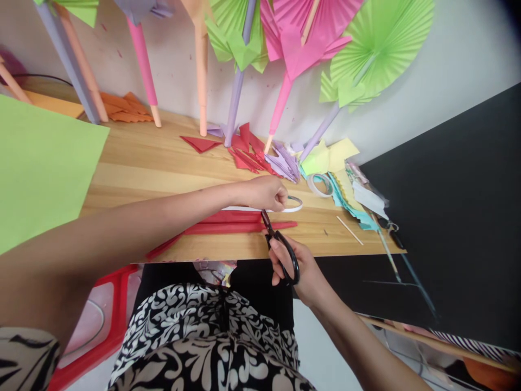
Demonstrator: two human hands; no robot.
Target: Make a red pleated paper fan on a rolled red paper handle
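Along the wall side of the tabletop (134,176), a row of pleated paper fans (382,38) in green, pink, orange and lilac stands on slender tubular handles. In front of them lie red scraps (199,144), crimped lilac scraps (284,163), a ring-shaped tape roll (312,186) and, to the right, crumpled yellow paper (342,155), teal paper (345,200) and a slim rod (388,252) projecting past the front edge. A thin, straight white stick (349,230) lies apart from both hands. A flat green sheet (44,163) covers the left end, partly hidden by the left forearm. The strip (293,209), white, narrow and smooth, is located mid-tabletop beside the folded red paper (228,222), its right part bent into a loop. The left hand (266,193) has its grip closed on the strip. The right hand (307,266) has its grip clamped on the black handles of the scissors (276,234), tip at the strip; from here I cannot tell whether the blades are parted.
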